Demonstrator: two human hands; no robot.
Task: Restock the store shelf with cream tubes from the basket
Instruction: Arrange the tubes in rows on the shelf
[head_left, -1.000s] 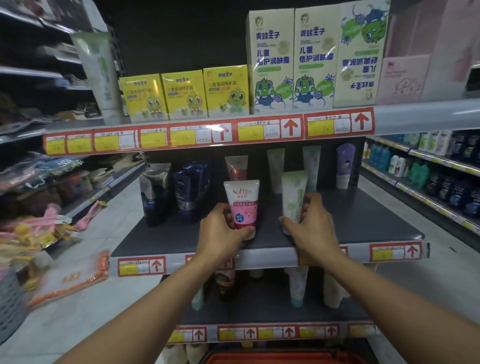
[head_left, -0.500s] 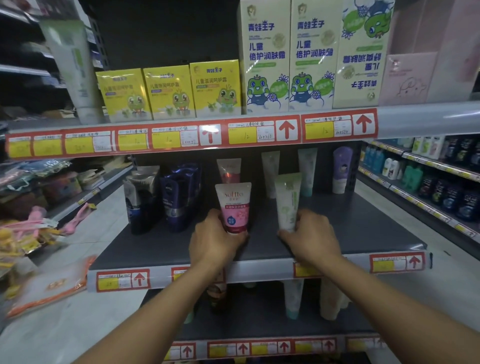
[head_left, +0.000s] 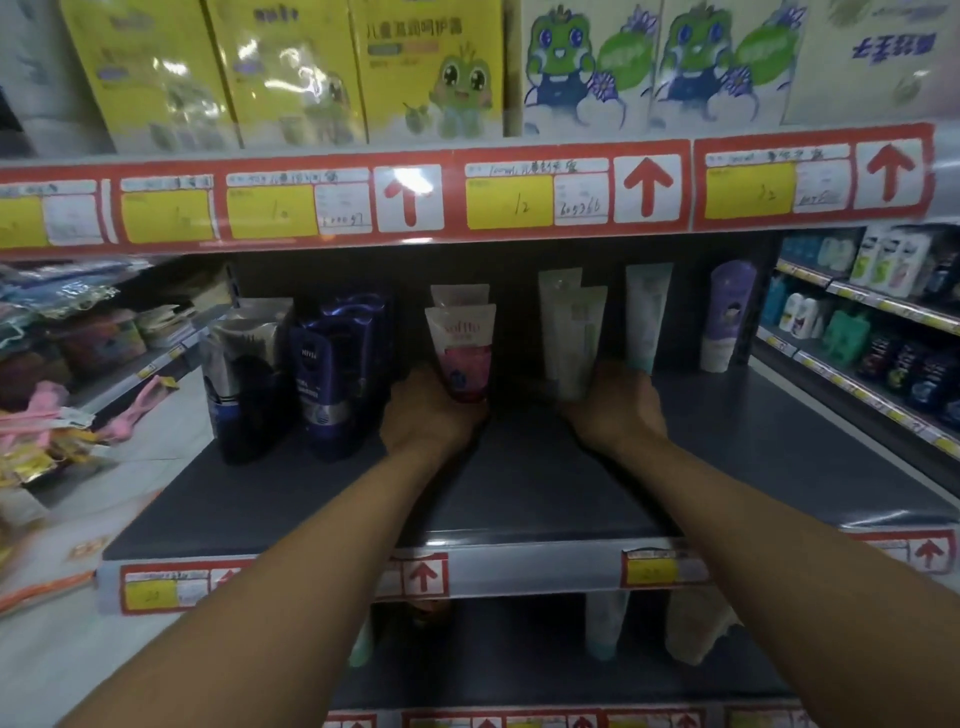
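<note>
My left hand grips the base of a pink and white cream tube that stands upright deep on the dark middle shelf, right in front of a matching pink tube. My right hand holds the base of a pale green tube, upright and close in front of another pale tube. Both arms reach far into the shelf. The basket is out of view.
Dark blue tubes and silver-black tubes stand left of my left hand. A teal-capped tube and a purple bottle stand to the right. Yellow and green boxes fill the shelf above. More tubes hang on the shelf below.
Both hands have pushed their tubes from the shelf's front edge back toward the rear row. The camera has moved closer and lower to the shelf.
</note>
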